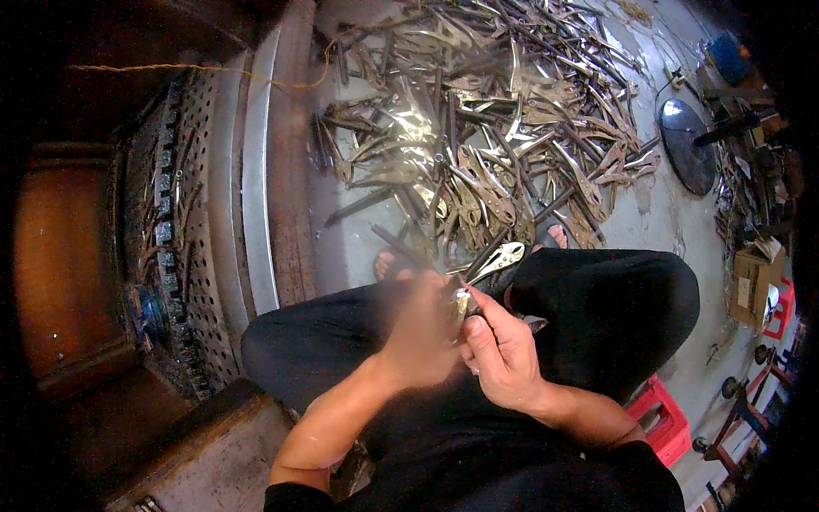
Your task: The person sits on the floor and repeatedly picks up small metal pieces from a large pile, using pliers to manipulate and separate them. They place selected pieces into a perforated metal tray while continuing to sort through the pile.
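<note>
Right hand (503,350) pinches a metal piece (462,304); left hand (418,333) blurred, grip can't tell. Steel edge (257,171) left of plier pile (499,196), grey floor (665,224) right; carton (747,288) marks unreadable.

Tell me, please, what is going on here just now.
A person is handling a metal piece: the right hand pinches it, while the left hand, blurred, is close against it, its grip unclear. Ahead, locking pliers and dark metal parts lie in a loose heap on the grey floor.
</note>
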Action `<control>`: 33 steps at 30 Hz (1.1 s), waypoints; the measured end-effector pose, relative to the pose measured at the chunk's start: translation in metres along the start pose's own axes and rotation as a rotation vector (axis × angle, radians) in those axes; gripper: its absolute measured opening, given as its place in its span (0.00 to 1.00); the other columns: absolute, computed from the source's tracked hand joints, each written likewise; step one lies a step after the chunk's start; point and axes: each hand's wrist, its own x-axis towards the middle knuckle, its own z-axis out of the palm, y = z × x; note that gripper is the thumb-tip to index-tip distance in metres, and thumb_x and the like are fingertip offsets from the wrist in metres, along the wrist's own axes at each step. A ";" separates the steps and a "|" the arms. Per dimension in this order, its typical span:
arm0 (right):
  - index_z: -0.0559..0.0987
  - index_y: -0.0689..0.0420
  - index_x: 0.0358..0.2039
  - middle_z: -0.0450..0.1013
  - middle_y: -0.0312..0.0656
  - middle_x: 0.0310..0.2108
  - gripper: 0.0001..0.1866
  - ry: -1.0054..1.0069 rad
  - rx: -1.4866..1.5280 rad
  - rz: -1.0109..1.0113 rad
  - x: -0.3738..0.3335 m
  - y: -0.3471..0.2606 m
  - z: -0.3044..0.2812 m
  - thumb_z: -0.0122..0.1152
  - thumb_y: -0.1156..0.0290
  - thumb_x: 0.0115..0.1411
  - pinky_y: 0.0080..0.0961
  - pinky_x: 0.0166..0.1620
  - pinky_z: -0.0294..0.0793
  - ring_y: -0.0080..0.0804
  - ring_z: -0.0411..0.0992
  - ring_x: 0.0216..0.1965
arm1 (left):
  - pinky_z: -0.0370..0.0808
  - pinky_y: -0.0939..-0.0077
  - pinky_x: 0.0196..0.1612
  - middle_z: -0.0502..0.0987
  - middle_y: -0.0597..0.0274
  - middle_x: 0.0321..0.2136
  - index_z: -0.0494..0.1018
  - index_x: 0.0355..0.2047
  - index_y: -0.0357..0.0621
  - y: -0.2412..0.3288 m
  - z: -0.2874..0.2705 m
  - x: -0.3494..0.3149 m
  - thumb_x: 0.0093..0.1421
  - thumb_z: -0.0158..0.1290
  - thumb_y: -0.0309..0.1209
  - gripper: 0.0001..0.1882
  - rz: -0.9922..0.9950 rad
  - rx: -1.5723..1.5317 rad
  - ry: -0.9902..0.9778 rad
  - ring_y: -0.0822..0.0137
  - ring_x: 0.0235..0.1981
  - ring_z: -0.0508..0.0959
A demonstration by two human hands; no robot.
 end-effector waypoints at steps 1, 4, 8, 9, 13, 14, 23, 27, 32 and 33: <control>0.64 0.61 0.69 0.78 0.54 0.46 0.28 -0.009 -0.010 0.048 0.000 -0.002 -0.001 0.45 0.60 0.74 0.35 0.45 0.76 0.40 0.79 0.41 | 0.60 0.55 0.68 0.60 0.35 0.66 0.44 0.70 0.22 0.001 -0.002 0.002 0.54 0.61 0.30 0.51 -0.029 -0.027 -0.023 0.44 0.65 0.66; 0.64 0.60 0.69 0.77 0.51 0.31 0.28 -0.037 -0.085 0.013 0.001 -0.002 -0.009 0.45 0.61 0.73 0.36 0.35 0.75 0.34 0.74 0.27 | 0.62 0.55 0.67 0.61 0.34 0.63 0.48 0.69 0.24 0.011 -0.015 0.010 0.52 0.61 0.29 0.49 -0.154 -0.198 -0.112 0.43 0.62 0.67; 0.66 0.69 0.64 0.66 0.32 0.21 0.23 -0.099 -0.133 -0.157 0.005 -0.020 -0.023 0.47 0.69 0.75 0.18 0.25 0.63 0.16 0.61 0.19 | 0.63 0.54 0.53 0.66 0.42 0.45 0.63 0.50 0.29 0.020 -0.023 0.020 0.49 0.62 0.29 0.30 -0.027 -0.203 0.046 0.45 0.48 0.68; 0.65 0.64 0.67 0.68 0.38 0.22 0.24 -0.116 -0.126 -0.126 0.004 -0.019 -0.025 0.48 0.68 0.74 0.22 0.27 0.66 0.19 0.64 0.21 | 0.63 0.54 0.53 0.66 0.42 0.44 0.63 0.50 0.30 0.019 -0.023 0.020 0.48 0.61 0.28 0.30 0.003 -0.196 0.054 0.45 0.47 0.68; 0.62 0.55 0.71 0.75 0.49 0.29 0.28 -0.170 -0.125 -0.013 0.000 -0.022 -0.032 0.48 0.68 0.72 0.30 0.34 0.74 0.23 0.69 0.27 | 0.65 0.57 0.63 0.65 0.39 0.54 0.56 0.64 0.29 0.007 -0.024 0.011 0.45 0.58 0.24 0.44 0.057 -0.122 -0.055 0.41 0.52 0.70; 0.62 0.56 0.71 0.77 0.49 0.32 0.28 -0.185 -0.128 0.013 0.000 -0.023 -0.032 0.48 0.68 0.72 0.29 0.35 0.74 0.22 0.69 0.28 | 0.65 0.57 0.62 0.65 0.40 0.53 0.56 0.64 0.29 0.009 -0.026 0.012 0.45 0.58 0.23 0.44 0.027 -0.149 -0.074 0.41 0.51 0.70; 0.63 0.64 0.68 0.65 0.31 0.27 0.26 -0.016 0.081 -0.186 -0.004 0.001 -0.002 0.48 0.65 0.75 0.17 0.28 0.62 0.16 0.61 0.24 | 0.55 0.48 0.71 0.66 0.37 0.59 0.51 0.67 0.25 -0.004 -0.002 0.002 0.49 0.60 0.25 0.47 0.212 -0.116 0.102 0.39 0.57 0.70; 0.64 0.65 0.68 0.68 0.35 0.31 0.26 0.029 0.091 -0.148 -0.005 0.004 0.004 0.47 0.64 0.75 0.21 0.32 0.64 0.20 0.64 0.28 | 0.56 0.49 0.71 0.67 0.38 0.59 0.51 0.68 0.27 0.005 -0.005 0.004 0.49 0.61 0.27 0.48 0.106 -0.149 0.064 0.40 0.58 0.71; 0.67 0.64 0.67 0.77 0.46 0.44 0.26 0.013 0.037 -0.058 -0.005 -0.001 -0.002 0.44 0.64 0.74 0.32 0.43 0.74 0.29 0.73 0.38 | 0.63 0.54 0.58 0.70 0.44 0.49 0.61 0.56 0.34 0.034 -0.028 0.019 0.54 0.61 0.31 0.32 -0.123 -0.286 0.013 0.44 0.50 0.71; 0.67 0.64 0.66 0.77 0.46 0.43 0.25 -0.007 0.019 -0.044 -0.004 -0.003 -0.004 0.44 0.64 0.74 0.33 0.42 0.74 0.30 0.74 0.37 | 0.65 0.54 0.55 0.70 0.45 0.46 0.64 0.53 0.35 0.037 -0.032 0.022 0.54 0.61 0.31 0.28 -0.116 -0.307 0.020 0.45 0.49 0.71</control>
